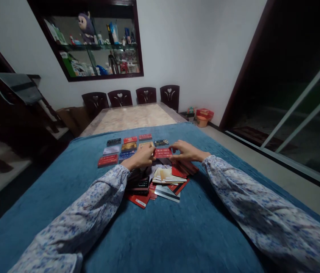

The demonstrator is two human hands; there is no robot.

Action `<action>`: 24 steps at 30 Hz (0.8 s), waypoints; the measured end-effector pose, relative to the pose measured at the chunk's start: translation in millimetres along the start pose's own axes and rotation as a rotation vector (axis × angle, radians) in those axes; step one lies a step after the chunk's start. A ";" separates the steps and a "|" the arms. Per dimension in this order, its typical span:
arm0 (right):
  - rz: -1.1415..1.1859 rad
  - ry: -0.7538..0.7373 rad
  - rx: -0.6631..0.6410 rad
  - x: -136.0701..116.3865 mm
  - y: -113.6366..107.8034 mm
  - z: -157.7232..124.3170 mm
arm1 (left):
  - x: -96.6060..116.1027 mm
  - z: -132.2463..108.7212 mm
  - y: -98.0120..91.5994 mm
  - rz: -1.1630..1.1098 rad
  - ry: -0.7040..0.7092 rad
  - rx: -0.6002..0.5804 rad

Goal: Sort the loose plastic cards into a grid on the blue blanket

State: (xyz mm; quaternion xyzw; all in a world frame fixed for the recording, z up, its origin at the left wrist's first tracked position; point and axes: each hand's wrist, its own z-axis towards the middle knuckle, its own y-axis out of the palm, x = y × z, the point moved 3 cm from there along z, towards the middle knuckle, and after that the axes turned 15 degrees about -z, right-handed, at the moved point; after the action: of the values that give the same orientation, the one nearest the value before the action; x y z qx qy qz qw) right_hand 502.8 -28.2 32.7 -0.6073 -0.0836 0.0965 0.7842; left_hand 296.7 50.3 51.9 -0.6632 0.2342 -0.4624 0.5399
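Note:
A red card [163, 152] with pale lettering lies between my hands, perhaps the top of a stack. My left hand [141, 157] pinches its left edge, fingers closed. At its right edge, the bent fingers and thumb of my right hand [189, 151] grip it. Below them spreads a loose heap: cream cards [167, 176], a silver card [167, 193] with a dark stripe, black cards [139, 185] and a red card [139, 200]. More red cards [186, 168] lie under my right wrist. My left hand partly covers a gold-toned card [145, 145] and part of the heap.
Beyond my hands, cards sit in rows: a red stack [108, 160], a silver card [111, 150], a gold card [129, 146], a blue card [127, 155] and a black card [161, 142]. A blue cloth [177, 235] covers the near table. Chairs [120, 98] line the far end.

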 end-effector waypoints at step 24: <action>-0.088 -0.083 -0.043 17.2 10.3 103.3 | -69.8 40.2 -28.8 0.103 -0.097 0.061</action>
State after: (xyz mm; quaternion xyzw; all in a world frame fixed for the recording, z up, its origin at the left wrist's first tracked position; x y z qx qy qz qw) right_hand 493.3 75.4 48.6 -0.6151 -0.1444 0.0852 0.7704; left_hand 293.8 135.8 54.0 -0.6551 0.2272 -0.4081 0.5938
